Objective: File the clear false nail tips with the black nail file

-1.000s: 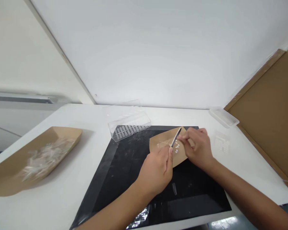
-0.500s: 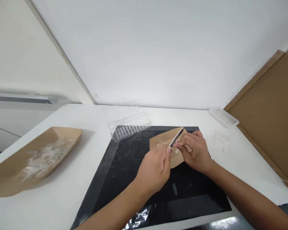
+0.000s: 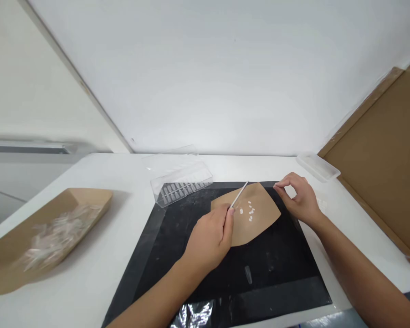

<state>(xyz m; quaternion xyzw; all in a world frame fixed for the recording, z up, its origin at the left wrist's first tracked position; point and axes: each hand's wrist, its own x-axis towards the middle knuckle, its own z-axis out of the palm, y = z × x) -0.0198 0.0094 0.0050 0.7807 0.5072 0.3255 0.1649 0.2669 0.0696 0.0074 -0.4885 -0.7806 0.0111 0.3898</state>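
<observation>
My left hand is closed round a thin nail file, its pale edge turned up. Beneath the file lies a brown paper piece bearing several small white bits. My right hand is off the paper's right side, thumb and forefinger pinched together. A tiny pale spot shows at those fingertips, too small to name. One clear nail tip rests on the black mat nearer to me. A clear box of several nail tips sits at the mat's back left corner.
On the white table's left stands a brown paper tray with a heap of clear plastic pieces. A translucent shallow tray is at the back right, beside a cardboard panel. A white wall rises behind the table.
My right hand has moved right, away from the file and the paper. The file has turned from its dark face to its pale edge. More white bits are uncovered.
</observation>
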